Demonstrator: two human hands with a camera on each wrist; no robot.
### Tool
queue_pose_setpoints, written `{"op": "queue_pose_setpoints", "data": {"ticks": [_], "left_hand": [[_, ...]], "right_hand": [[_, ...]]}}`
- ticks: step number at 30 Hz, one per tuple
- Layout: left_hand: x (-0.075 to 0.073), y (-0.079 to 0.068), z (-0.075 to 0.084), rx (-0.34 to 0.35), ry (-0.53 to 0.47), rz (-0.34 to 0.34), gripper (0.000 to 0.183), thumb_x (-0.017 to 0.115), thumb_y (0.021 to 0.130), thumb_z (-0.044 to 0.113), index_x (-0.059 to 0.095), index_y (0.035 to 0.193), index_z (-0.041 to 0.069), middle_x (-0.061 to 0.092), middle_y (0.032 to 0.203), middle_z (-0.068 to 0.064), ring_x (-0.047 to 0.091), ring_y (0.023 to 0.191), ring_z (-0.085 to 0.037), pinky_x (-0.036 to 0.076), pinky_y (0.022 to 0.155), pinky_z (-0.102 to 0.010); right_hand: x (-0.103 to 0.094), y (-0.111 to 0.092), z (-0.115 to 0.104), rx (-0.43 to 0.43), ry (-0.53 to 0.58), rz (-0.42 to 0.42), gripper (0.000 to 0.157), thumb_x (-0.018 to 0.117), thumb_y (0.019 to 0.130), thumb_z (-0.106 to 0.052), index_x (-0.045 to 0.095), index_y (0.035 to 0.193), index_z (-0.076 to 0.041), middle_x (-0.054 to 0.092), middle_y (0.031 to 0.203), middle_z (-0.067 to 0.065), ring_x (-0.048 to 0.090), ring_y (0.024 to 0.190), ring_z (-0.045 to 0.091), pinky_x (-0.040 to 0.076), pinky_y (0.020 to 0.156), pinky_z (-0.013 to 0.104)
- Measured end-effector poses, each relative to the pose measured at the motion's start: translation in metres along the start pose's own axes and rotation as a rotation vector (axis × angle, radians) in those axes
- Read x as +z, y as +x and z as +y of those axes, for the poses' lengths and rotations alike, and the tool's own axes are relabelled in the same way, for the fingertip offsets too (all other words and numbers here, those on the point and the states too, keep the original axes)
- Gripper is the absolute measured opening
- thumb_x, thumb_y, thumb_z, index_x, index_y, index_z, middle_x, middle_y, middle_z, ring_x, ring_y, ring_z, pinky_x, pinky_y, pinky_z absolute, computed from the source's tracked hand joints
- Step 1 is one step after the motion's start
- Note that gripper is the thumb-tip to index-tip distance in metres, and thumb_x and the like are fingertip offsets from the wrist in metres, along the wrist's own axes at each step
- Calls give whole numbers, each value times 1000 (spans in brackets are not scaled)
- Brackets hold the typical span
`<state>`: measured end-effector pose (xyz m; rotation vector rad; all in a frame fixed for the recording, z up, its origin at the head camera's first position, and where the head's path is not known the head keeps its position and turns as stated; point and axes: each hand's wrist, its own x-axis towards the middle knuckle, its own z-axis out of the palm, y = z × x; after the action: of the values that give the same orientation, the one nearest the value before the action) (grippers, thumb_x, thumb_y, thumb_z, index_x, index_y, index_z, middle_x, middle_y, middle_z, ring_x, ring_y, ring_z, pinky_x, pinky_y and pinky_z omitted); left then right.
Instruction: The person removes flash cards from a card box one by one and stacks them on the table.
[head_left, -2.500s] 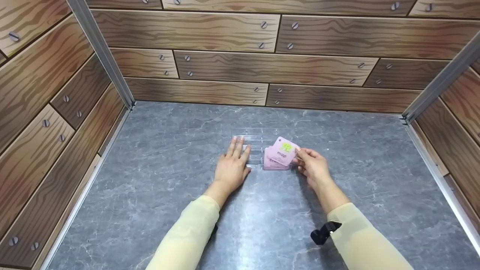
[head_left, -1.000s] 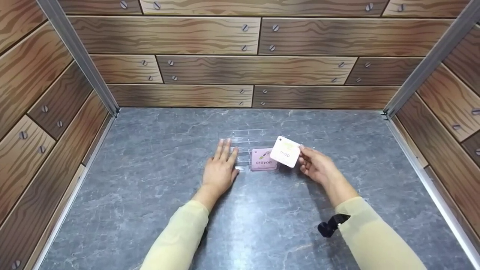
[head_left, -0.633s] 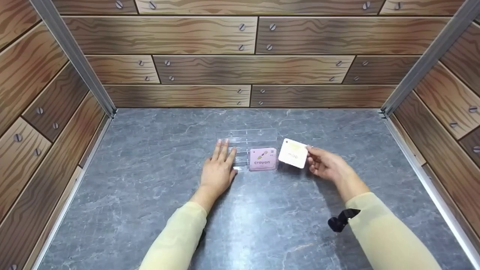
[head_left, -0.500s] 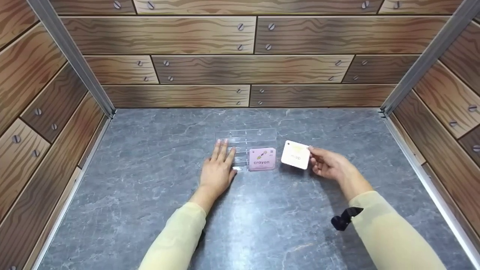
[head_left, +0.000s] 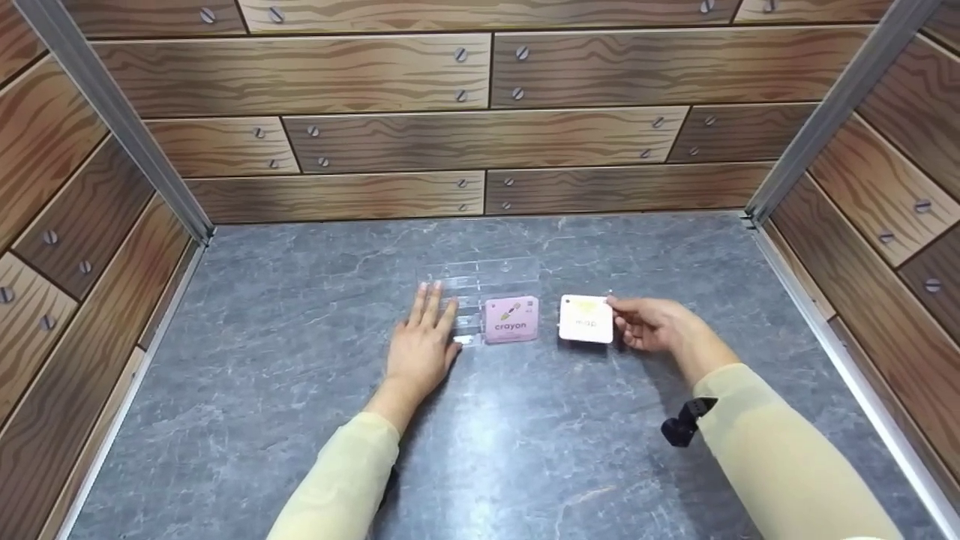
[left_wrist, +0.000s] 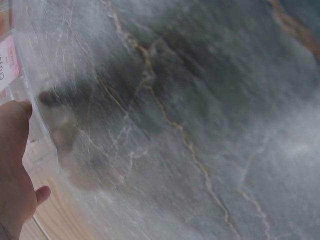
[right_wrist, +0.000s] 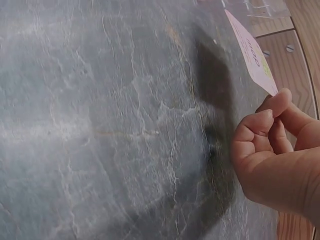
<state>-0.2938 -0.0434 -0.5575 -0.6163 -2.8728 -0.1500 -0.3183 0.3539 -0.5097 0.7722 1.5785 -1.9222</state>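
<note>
While fingers pinch a "map" card, the rack holds "crayon".

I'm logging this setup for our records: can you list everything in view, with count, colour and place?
Crayon card: 1, pink, at the clear rack's right half
Map card: 1, pale pink, glaring white from above, right of the rack
Clear rack: 1, transparent, on the tabletop
Tabletop: 1, marbled grey, beneath everything
Plank-patterned walls: 3, brown, back and both sides
Metal posts: 2, grey, back corners
Black device: 1, black, at the right cuff
Sleeves: 2, pale yellow, on both arms
Left hand: 1, bare, on the rack's left side
Right hand: 1, bare, pinching the map card
</note>
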Motion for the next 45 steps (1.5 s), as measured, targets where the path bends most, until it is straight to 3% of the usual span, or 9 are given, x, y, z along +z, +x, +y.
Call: {"op": "queue_pose_setpoints", "data": {"ticks": [12, 27, 45], "left_hand": [[1, -2, -1, 7, -14, 27, 73, 70, 101, 42, 45, 162, 12, 25, 173, -17, 21, 161, -37, 53, 103, -59], [1, -2, 0, 10, 2, 29, 74, 69, 101, 44, 44, 163, 13, 24, 174, -16, 20, 161, -37, 52, 103, -59], [2, -1, 1, 3, 2, 40, 73, 71, 100, 44, 45, 162, 14, 26, 173, -15, 21, 161, -36, 53, 101, -57]], "right_hand": [[4, 8, 1, 45, -67, 24, 24, 66, 107, -21, 70, 85, -11, 68, 71, -4, 60, 58, 4, 50, 61, 19], [8, 15, 4, 41, -123, 7, 25, 66, 107, -21, 70, 85, -10, 67, 69, -5, 58, 56, 2, 48, 58, 16], [11, 14, 1, 37, -224, 46, 30, 65, 107, -21, 69, 78, -13, 63, 61, -7, 58, 52, 0, 48, 55, 14]]}}
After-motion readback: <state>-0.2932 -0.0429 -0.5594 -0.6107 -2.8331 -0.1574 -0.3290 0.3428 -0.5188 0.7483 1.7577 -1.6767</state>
